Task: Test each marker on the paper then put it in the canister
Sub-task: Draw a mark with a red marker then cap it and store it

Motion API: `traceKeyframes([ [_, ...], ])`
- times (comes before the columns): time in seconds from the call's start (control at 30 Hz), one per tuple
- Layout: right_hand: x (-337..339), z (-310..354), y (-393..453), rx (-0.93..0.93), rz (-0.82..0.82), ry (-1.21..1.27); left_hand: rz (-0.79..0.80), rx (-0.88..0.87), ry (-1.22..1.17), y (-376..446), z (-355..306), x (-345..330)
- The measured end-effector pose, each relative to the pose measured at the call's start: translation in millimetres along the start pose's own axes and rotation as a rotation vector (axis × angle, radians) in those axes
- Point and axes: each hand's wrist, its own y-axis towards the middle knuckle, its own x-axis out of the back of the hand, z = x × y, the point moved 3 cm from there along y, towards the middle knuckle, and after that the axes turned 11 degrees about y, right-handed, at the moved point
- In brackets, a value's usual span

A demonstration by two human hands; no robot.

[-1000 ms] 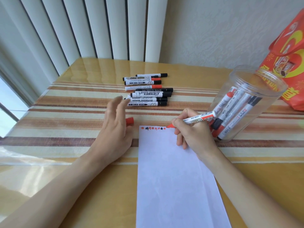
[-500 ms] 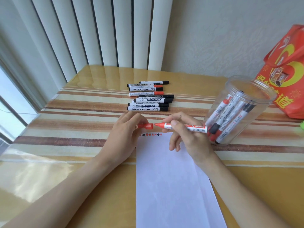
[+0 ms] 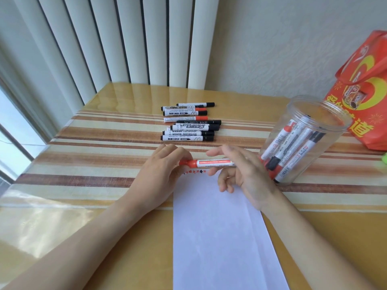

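Observation:
A red marker (image 3: 211,163) lies level just above the top edge of the white paper (image 3: 217,231). My left hand (image 3: 161,172) pinches its red cap end. My right hand (image 3: 243,170) holds the barrel between thumb and fingers. Small red and black test marks (image 3: 195,171) run along the paper's top edge. To the right stands a clear plastic canister (image 3: 303,141) with several markers leaning inside. A row of several black and red markers (image 3: 189,122) lies on the table beyond my hands.
The table (image 3: 83,164) has a striped cloth under a glossy clear cover. A red gift bag (image 3: 364,91) stands behind the canister at the right. White vertical blinds (image 3: 104,38) hang at the back left, and a green object (image 3: 385,159) shows at the right edge.
My right hand lifted the marker's tip off the paper and turned it level. My left hand picked up the red cap and brought it onto the marker's tip.

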Motion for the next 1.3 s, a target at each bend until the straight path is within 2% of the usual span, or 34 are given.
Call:
traceKeyframes([
  [0.07,5.5,1.8,0.4,-0.002,0.004,-0.106,0.017,0.011,0.005,-0.6,0.5,-0.1],
  [0.17,6.7,2.4,0.0,0.109,0.025,-0.384,0.053,0.014,-0.036,0.3,1.9,-1.8],
  [0.23,0.7,0.6,-0.9,0.161,0.067,-0.460,0.074,-0.003,-0.056,0.7,2.3,-2.7],
  [0.4,-2.1,-5.1,0.1,0.178,0.027,-0.452,0.060,-0.003,-0.071,-0.2,1.8,-4.2],
  [0.67,-4.4,-9.8,0.8,0.068,0.001,-0.312,0.019,-0.021,-0.037,-2.8,-2.6,-5.9],
  [0.8,-7.6,13.8,-4.2,0.304,-0.005,-0.494,-0.015,-0.005,-0.096,0.2,-0.4,-6.1],
  [0.87,-10.5,27.1,-5.0,0.403,-0.023,-0.445,-0.024,0.015,-0.079,1.7,-0.4,-5.9],
  [0.93,-12.0,42.0,-7.7,0.503,-0.127,-0.355,-0.040,0.077,-0.072,0.7,1.4,-4.1],
  [1.0,-8.8,64.1,-15.7,0.653,-0.287,-0.339,-0.081,0.067,-0.052,-2.0,-0.7,3.0],
  [1.07,0.1,94.1,-28.3,0.849,-0.466,-0.469,-0.061,-0.050,-0.018,-6.9,-6.8,7.4],
  [1.17,17.7,135.8,-45.5,1.103,-0.710,-0.745,0.106,-0.208,0.002,-15.0,-13.6,0.1],
  [1.23,29.2,155.5,-51.0,1.160,-0.800,-0.864,0.176,-0.246,0.037,-18.2,-14.5,-8.3],
  [1.3,43.3,167.1,-47.7,1.075,-0.802,-0.987,0.192,-0.236,0.049,-17.3,-16.3,-10.5],
])
